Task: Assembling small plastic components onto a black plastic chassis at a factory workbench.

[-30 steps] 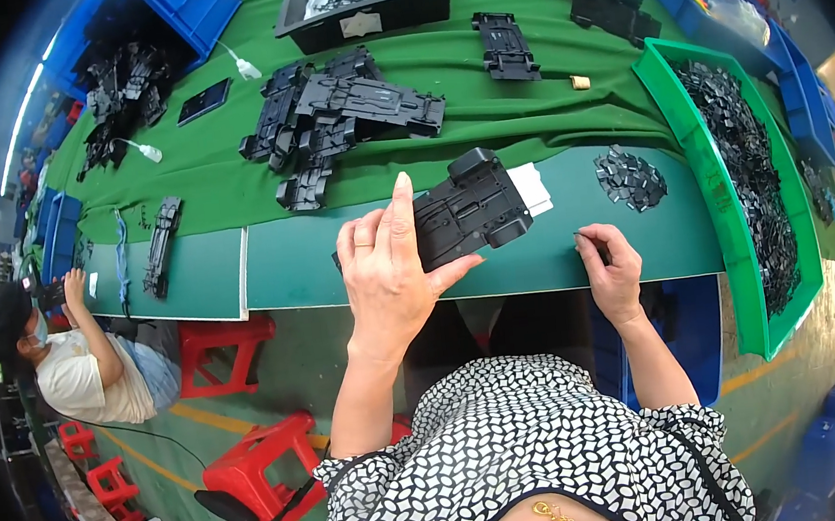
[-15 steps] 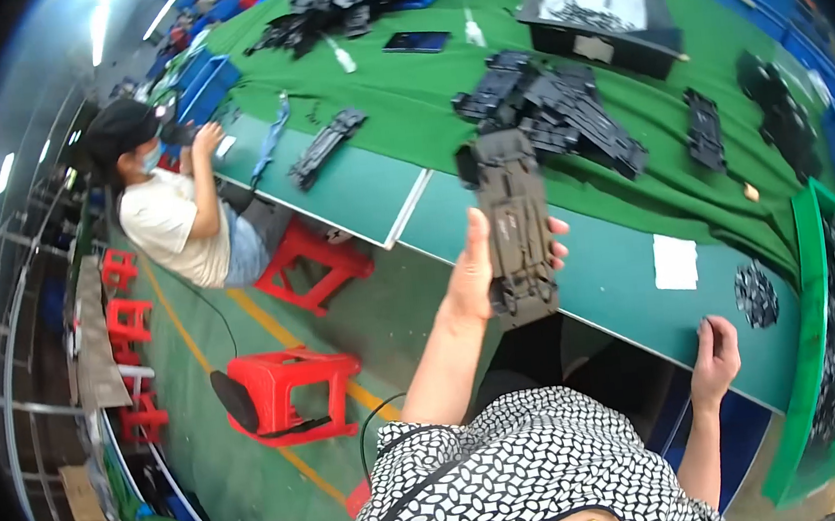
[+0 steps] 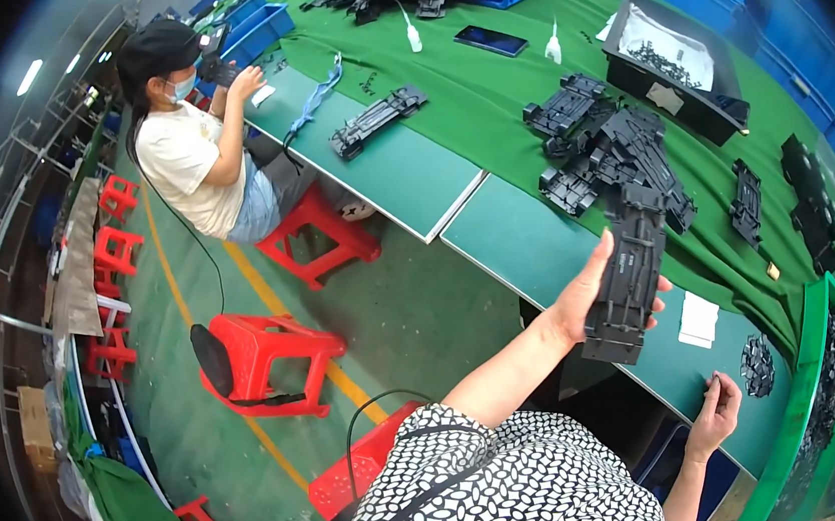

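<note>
black chassis point(image 3: 626, 276) between thumb point(image 3: 598, 254) and fingers point(image 3: 663, 285) of the left hand point(image 3: 576, 303)

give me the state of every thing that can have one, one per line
left hand, closed around a black chassis part
black chassis part, held raised and tilted
right hand, fingers bent close together; too small to tell if gripping anything
loose chassis parts, heaped
white card, lying flat
small black pieces, in a loose pile
phone, lying flat, screen dark
green cloth, creased
</note>
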Action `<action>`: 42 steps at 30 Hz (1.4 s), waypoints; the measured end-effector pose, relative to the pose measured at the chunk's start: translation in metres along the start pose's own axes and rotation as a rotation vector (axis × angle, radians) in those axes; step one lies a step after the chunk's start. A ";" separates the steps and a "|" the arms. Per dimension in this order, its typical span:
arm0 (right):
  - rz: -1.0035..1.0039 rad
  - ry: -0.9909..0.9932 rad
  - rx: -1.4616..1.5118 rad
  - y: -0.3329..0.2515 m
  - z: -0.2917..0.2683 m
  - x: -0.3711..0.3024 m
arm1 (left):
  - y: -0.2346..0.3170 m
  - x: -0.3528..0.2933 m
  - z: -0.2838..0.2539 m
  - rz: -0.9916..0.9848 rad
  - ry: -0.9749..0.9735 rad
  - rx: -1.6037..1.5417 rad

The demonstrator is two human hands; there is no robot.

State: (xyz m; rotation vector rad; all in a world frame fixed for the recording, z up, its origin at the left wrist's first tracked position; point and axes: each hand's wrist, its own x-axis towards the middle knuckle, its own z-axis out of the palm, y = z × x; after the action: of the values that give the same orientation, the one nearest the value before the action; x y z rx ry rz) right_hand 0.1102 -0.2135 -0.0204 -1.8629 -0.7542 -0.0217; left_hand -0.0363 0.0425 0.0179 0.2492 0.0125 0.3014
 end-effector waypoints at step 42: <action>-0.036 0.056 -0.093 -0.005 0.010 0.005 | -0.017 0.016 -0.016 -0.014 0.093 -0.078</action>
State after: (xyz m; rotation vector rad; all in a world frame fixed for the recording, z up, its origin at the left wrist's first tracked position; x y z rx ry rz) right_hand 0.1083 -0.2014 -0.0189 -1.9282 -0.7593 -0.1339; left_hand -0.0172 0.0356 -0.0012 0.1576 0.0945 0.2984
